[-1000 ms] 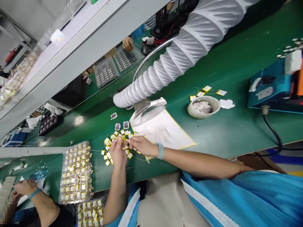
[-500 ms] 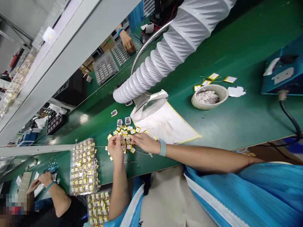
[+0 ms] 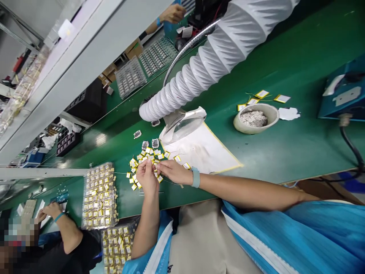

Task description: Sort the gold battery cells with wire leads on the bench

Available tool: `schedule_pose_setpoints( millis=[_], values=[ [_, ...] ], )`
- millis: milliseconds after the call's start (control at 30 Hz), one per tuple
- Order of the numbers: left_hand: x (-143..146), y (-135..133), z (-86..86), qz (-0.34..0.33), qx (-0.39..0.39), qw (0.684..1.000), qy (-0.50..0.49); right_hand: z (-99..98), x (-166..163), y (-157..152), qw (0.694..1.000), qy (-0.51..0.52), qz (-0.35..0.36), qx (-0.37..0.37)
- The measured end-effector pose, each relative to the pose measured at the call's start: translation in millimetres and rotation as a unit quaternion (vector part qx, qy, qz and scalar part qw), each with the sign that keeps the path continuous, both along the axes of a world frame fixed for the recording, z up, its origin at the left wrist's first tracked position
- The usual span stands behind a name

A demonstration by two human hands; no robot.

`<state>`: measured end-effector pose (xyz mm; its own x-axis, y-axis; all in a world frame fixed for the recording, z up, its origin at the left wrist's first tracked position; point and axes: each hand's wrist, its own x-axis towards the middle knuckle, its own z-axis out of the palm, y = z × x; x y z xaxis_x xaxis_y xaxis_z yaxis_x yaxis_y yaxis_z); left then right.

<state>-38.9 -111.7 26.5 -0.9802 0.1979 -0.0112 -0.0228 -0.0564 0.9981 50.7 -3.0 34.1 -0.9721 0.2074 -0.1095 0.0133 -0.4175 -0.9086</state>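
My left hand (image 3: 147, 177) is closed in a pinch, thumb and fingertips pressed together, above a loose pile of small flat batteries (image 3: 134, 163) with white faces and yellow edges. My right hand (image 3: 176, 172), with a pale blue band (image 3: 195, 177) on its wrist, reaches in from the right. Its fingertips are pinched and meet those of my left hand. Whatever lies between the fingers is too small and covered to make out. Two small square metal-framed parts (image 3: 155, 143) lie just behind the pile. Thin tweezers-like metal (image 3: 152, 192) shows near my left wrist.
A clear tray of batteries (image 3: 99, 196) stands left, another tray (image 3: 116, 247) below it. A white ribbed duct (image 3: 199, 72) hangs over a white sheet (image 3: 205, 152). Right are a bowl of silvery bits (image 3: 238, 125) and a blue box (image 3: 342, 91). Co-workers' hands (image 3: 172, 14) show beyond.
My left hand has moved right, closer against my right hand's fingertips. A co-worker's hand at the top has lifted off the tray of parts and moved away. The view has shifted slightly.
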Motion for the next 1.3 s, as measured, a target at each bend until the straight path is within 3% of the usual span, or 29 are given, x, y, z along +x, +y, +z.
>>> schedule_pose_setpoints(
  millis=[200,300,400,567,667,733,833,967,1033,1133,1300],
  values=[
    [-19.6,-12.4,-18.2,0.018,-0.076,0.994,0.071,-6.1,-0.4,-12.3,0.993,-0.038,0.013,-0.11],
    [-36.3,-26.2,-8.8,0.007,-0.16,0.977,0.141,-8.1,2.2,-22.5,0.986,-0.051,0.009,-0.158],
    [-63.4,-30.4,10.0,-0.036,-0.267,0.938,0.218,-8.3,3.2,-29.4,0.977,-0.062,0.017,-0.202],
    [-149.7,11.7,34.2,-0.115,-0.396,0.856,0.313,-5.1,3.6,-27.4,0.961,-0.095,0.04,-0.256],
    [-199.9,42.8,33.8,-0.175,-0.446,0.814,0.329,-2.0,2.9,-23.1,0.954,-0.112,0.034,-0.277],
    [-216.9,51.0,30.0,-0.187,-0.472,0.793,0.338,0.8,2.7,-20.4,0.949,-0.12,0.03,-0.289],
    [-215.0,37.7,24.0,-0.153,-0.498,0.775,0.358,6.7,3.7,-16.5,0.942,-0.131,0.028,-0.309],
    [-184.5,1.3,19.2,-0.105,-0.505,0.767,0.381,16.4,6.6,-10.2,0.932,-0.141,0.016,-0.332],
    [-171.6,-2.3,19.1,-0.108,-0.498,0.764,0.396,20.1,7.8,-7.5,0.929,-0.142,0.007,-0.342],
    [-167.4,28.4,19.5,-0.166,-0.479,0.752,0.422,21.7,9.1,-7.0,0.926,-0.136,0.01,-0.352],
    [-185.0,122.7,19.4,-0.27,-0.472,0.717,0.437,19.2,7.4,-8.8,0.929,-0.108,0.061,-0.349]
  ],
)
